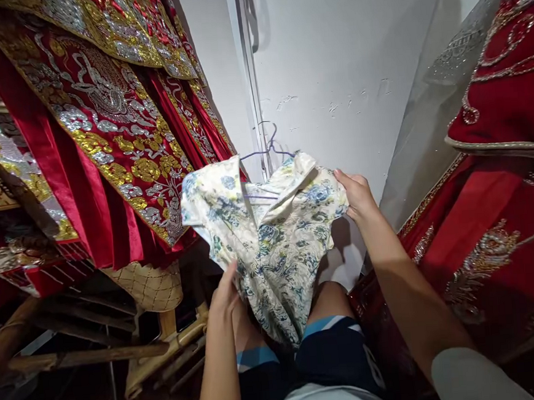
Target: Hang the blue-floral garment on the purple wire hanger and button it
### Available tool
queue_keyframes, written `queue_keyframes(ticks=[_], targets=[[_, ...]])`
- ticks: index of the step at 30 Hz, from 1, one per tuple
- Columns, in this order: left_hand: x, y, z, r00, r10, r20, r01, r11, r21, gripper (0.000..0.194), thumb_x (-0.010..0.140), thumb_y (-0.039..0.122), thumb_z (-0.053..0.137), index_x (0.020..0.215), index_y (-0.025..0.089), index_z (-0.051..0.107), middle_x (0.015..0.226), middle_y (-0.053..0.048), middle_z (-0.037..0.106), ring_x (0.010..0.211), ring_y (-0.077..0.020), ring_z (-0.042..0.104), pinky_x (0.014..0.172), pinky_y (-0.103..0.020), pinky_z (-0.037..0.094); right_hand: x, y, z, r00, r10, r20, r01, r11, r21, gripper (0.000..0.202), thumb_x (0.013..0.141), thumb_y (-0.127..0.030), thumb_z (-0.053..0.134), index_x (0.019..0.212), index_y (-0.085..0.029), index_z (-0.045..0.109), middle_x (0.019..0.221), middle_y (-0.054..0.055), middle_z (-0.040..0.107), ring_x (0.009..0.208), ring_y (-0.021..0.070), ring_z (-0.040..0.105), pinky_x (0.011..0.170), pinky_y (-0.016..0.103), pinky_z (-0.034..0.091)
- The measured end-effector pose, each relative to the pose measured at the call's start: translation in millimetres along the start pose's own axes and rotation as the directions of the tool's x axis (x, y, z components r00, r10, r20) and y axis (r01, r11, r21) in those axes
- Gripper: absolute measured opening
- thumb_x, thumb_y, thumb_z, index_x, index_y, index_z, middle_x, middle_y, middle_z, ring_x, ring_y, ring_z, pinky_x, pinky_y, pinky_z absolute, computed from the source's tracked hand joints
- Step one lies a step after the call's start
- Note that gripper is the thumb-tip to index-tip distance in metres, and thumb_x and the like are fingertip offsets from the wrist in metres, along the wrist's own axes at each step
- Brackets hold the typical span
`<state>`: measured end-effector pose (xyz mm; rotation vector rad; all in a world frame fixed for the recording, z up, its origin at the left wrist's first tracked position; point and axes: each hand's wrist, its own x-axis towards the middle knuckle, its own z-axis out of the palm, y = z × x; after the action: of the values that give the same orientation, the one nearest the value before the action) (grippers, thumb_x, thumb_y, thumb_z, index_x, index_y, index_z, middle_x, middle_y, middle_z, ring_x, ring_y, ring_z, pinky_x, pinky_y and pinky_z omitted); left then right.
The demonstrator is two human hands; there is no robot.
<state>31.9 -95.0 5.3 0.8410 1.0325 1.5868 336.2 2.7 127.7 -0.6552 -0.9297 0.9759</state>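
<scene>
A cream floral dress or blouse [280, 248] with blue and green flowers hangs in front of me, its lower end between my legs. A thin purple wire hanger [256, 154] is inside its collar, with the hook showing above. My right hand [358, 196] pinches the sleeve edge on the right, thumb on the near side. Lower on the other side, my left hand [225, 292] holds the garment's side edge; its thumb shows, while most of its fingers are hidden by the cloth.
Red garments with gold and silver embroidery [123, 131] hang at the left. Another beaded red garment [494, 207] is close on the right, partly under clear plastic [426, 107]. A bamboo frame [89, 357] stands low at the left. Ahead is a white wall [320, 54].
</scene>
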Motion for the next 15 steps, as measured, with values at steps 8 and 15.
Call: queue_keyframes(ticks=[8,15], targets=[[-28,-58,7.4,1.0,-0.014,-0.014,0.015,0.996,0.091,0.069,0.065,0.038,0.085,0.126,0.016,0.063,0.131,-0.015,0.065,0.133,-0.0342,0.053,0.117,-0.048,0.035,-68,35,-17,0.893,-0.376,-0.248,0.261,0.88,-0.396,0.037,0.082,-0.052,0.065,0.096,-0.018,0.063,0.101,0.008,0.066,0.104,0.0241,0.062,0.089,0.038,0.05],[-43,-72,26.5,0.997,0.06,0.053,-0.071,0.971,0.23,0.073,0.066,0.045,0.084,0.128,0.015,0.062,0.131,-0.017,0.064,0.134,-0.0338,0.052,0.117,-0.047,0.033,-161,105,1,0.981,0.129,0.147,-0.054,0.901,-0.429,0.037,0.092,-0.055,0.049,0.077,-0.022,0.053,0.067,0.002,0.056,0.061,0.0171,0.051,0.059,0.031,0.041]])
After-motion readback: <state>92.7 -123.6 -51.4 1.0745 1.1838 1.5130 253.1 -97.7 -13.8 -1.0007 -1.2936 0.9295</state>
